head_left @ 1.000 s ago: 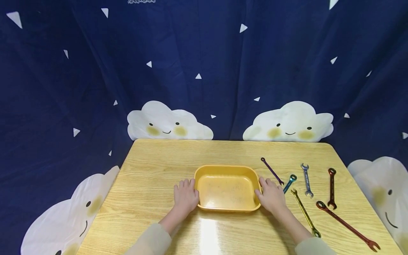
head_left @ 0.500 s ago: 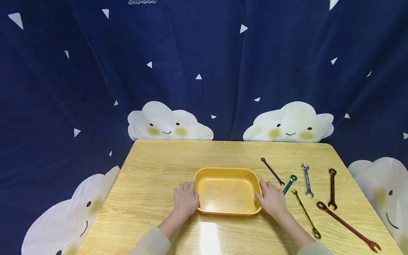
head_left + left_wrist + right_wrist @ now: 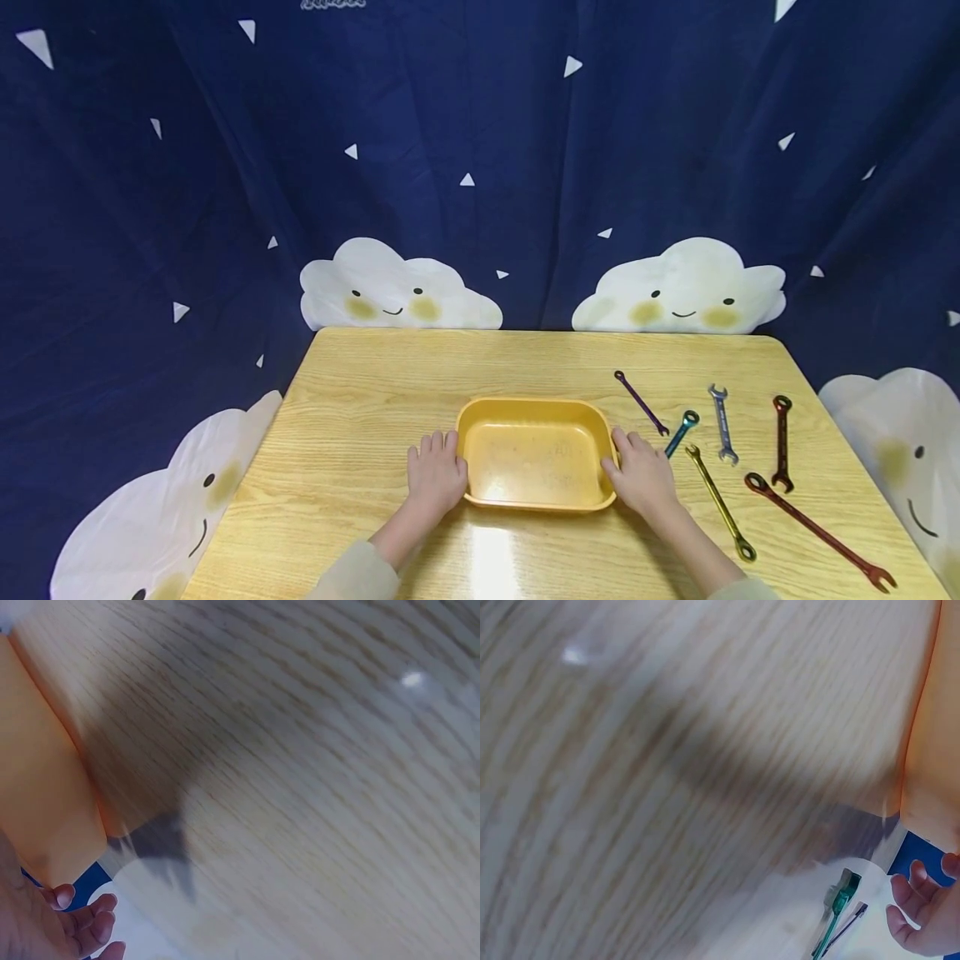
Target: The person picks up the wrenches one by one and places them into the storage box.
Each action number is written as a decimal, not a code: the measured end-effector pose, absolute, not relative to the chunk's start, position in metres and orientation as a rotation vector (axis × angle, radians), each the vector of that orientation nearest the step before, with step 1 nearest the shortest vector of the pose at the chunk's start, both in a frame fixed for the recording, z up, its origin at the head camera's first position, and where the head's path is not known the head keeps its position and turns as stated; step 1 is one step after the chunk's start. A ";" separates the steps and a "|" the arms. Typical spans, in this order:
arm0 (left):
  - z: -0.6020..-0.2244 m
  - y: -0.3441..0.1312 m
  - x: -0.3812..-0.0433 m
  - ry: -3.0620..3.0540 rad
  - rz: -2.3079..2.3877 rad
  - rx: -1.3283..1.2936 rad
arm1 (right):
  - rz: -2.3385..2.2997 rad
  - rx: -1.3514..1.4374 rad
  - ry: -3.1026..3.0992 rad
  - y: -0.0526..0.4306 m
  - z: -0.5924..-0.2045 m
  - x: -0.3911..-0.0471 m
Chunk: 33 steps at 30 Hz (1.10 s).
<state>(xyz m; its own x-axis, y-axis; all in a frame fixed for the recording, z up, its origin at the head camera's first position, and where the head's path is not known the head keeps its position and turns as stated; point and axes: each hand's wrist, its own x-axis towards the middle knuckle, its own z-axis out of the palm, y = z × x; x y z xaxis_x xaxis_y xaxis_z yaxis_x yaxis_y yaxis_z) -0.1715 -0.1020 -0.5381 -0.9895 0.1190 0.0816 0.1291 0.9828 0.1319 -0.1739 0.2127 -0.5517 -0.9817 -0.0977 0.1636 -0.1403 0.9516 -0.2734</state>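
Observation:
A yellow rectangular plastic basin (image 3: 536, 501) sits on the wooden table in front of me, with nothing inside it. My left hand (image 3: 437, 473) holds its left side, the thumb at the rim and the fingers along the outer wall. On the opposite side, my right hand (image 3: 643, 472) grips the right rim, thumb over the edge. Both wrist views show the basin's orange-looking wall (image 3: 45, 765) next to the fingers. Just right of the right hand lies a teal wrench (image 3: 682, 432), its lower end hidden behind that hand.
Right of the basin lie a purple wrench (image 3: 641, 403), a yellow-green wrench (image 3: 720, 502), a silver open-end wrench (image 3: 722, 423), a dark red wrench (image 3: 782, 442) and a long red wrench (image 3: 817, 531). A dark blue curtain (image 3: 465, 108) with clouds hangs behind the table (image 3: 360, 400).
The basin has slid slightly towards me, with both hands staying on its sides. The wrenches have not moved.

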 end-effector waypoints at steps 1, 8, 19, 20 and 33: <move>-0.538 -0.102 -0.171 -3.054 -0.208 -0.192 | 0.431 0.179 -2.955 0.213 -0.552 -0.173; -0.539 -0.103 -0.166 -3.043 -0.220 -0.192 | 0.415 0.188 -2.950 0.212 -0.553 -0.170; -0.539 -0.103 -0.164 -3.032 -0.211 -0.197 | 0.429 0.184 -2.948 0.212 -0.553 -0.168; -0.539 -0.103 -0.164 -3.031 -0.209 -0.198 | 0.430 0.183 -2.949 0.212 -0.553 -0.168; -0.536 -0.114 -0.170 -3.041 -0.230 -0.327 | 0.451 0.180 -2.954 0.212 -0.551 -0.169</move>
